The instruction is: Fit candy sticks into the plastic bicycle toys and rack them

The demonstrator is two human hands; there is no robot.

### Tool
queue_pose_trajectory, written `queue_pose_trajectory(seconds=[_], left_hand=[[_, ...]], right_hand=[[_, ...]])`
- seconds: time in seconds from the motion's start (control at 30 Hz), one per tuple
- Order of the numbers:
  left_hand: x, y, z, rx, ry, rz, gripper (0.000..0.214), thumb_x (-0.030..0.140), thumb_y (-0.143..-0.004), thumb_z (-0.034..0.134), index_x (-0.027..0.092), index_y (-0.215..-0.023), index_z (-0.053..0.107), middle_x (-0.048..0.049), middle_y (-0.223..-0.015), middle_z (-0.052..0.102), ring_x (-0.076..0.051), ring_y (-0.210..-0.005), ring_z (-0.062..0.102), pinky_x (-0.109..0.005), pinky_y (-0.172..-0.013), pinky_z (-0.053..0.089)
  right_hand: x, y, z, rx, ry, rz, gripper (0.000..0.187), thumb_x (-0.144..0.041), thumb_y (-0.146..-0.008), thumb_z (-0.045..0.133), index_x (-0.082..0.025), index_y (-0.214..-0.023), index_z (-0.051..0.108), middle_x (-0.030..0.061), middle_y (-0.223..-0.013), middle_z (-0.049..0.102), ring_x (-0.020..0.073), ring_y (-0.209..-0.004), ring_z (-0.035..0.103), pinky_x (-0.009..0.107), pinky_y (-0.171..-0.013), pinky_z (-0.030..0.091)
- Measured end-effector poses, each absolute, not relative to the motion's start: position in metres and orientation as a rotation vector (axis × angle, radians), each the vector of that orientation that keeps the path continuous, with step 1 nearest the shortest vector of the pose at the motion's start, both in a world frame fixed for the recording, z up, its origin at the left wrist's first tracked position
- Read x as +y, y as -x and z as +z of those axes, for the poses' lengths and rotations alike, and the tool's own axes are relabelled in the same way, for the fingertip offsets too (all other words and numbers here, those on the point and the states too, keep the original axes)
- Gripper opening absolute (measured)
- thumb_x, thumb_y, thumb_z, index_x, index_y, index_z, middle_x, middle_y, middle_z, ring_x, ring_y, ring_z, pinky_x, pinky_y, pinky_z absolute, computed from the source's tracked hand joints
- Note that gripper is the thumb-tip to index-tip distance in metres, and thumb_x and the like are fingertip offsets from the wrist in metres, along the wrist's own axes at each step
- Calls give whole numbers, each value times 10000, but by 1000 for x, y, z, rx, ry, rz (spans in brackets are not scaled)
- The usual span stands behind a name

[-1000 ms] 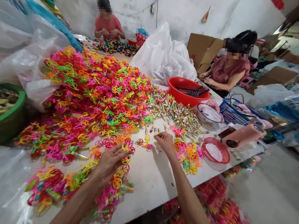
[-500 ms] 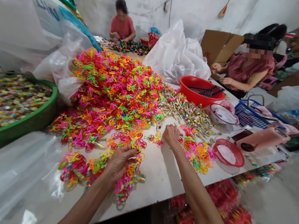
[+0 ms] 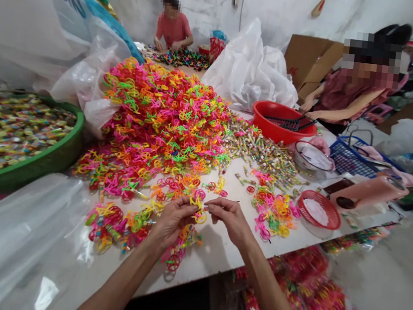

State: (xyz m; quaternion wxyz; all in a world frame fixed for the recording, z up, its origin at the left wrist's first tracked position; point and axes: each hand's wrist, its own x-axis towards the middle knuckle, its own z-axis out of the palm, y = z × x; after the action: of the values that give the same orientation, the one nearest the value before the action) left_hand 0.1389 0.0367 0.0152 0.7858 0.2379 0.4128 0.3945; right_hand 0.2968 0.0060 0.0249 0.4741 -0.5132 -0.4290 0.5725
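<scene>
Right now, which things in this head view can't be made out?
- Small piece pinched by the right hand: too small and mostly covered by fingertips. It sits against the yellow ring piece in the left hand.
- Green basin: cut off by the left edge.
- White bag: opaque, so its contents are hidden.
- Print on the small tubes: too small to read.
- Bags of coloured pieces below the table: cut off by the bottom edge.

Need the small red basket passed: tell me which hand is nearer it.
Right. The right hand sits to the picture-left of the small red basket, apart from it; the left hand is farther off, beyond the right hand.
</scene>
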Motion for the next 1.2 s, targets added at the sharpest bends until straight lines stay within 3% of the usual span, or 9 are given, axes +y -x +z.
queue_pose_trajectory(seconds=[0.3, 0.43, 0.6, 0.87, 0.97, 1.07, 1.2], left_hand=[[24, -141, 9, 799, -496, 771, 238, 138, -539, 771, 122, -728, 628, 9, -642, 644, -66, -546, 579, -160, -508, 466], [22, -141, 12, 795, -553, 750, 241, 161, -546, 773, 117, -743, 641, -13, -665, 668, -90, -565, 605, -185, -544, 488], [20, -140, 15, 799, -521, 744, 263, 171, -543, 778, 129, -756, 630, -11, -679, 678, -90, -572, 614, -189, -569, 492], [16, -142, 7, 1065, -713, 860, 336, 262, -486, 796, 133, -720, 593, -1, -592, 648, -105, -516, 582, -207, -512, 463], [23, -132, 8, 1097, -899, 751, 353, 314, -524, 767, 151, -791, 603, -14, -624, 652, -138, -545, 592, -243, -530, 466], [43, -124, 14, 1218, -1420, 713, 292, 343, -598, 714, 194, -837, 638, -35, -712, 661, -183, -664, 602, -279, -621, 460], [83, -154, 19, 1246, -1995, 815, 85, 245, -722, 592, 228, -782, 650, -70, -889, 648, -243, -926, 538, -345, -860, 363]], right_hand=[[-2, -304, 20, -847, 1073, 1662, 167, -274, -632, 723, -154, -736, 672, -26, -543, 577, 64, -427, 484, 214, -476, 370], [-9, -298, 17, -780, 1084, 1528, 162, -226, -609, 746, -155, -739, 679, -15, -529, 605, 82, -486, 545, 217, -546, 416], [-14, -290, 12, -598, 1046, 1534, 170, -236, -587, 751, -153, -720, 686, -18, -509, 590, 69, -437, 511, 204, -488, 403], [-14, -278, 16, -908, 1368, 1173, 100, -269, -599, 722, -185, -621, 673, -10, -628, 574, 85, -456, 497, 226, -444, 417], [-15, -280, 4, -936, 1397, 1231, 146, -315, -648, 689, -181, -705, 681, -5, -596, 581, 95, -467, 486, 237, -468, 414], [-7, -300, -8, -1181, 1496, 1119, 199, -338, -669, 675, -179, -789, 686, 35, -712, 641, 153, -657, 571, 272, -609, 447], [37, -346, -13, -1459, 1874, 607, 182, -285, -773, 550, -170, -848, 670, 66, -883, 651, 172, -811, 582, 276, -726, 425]])
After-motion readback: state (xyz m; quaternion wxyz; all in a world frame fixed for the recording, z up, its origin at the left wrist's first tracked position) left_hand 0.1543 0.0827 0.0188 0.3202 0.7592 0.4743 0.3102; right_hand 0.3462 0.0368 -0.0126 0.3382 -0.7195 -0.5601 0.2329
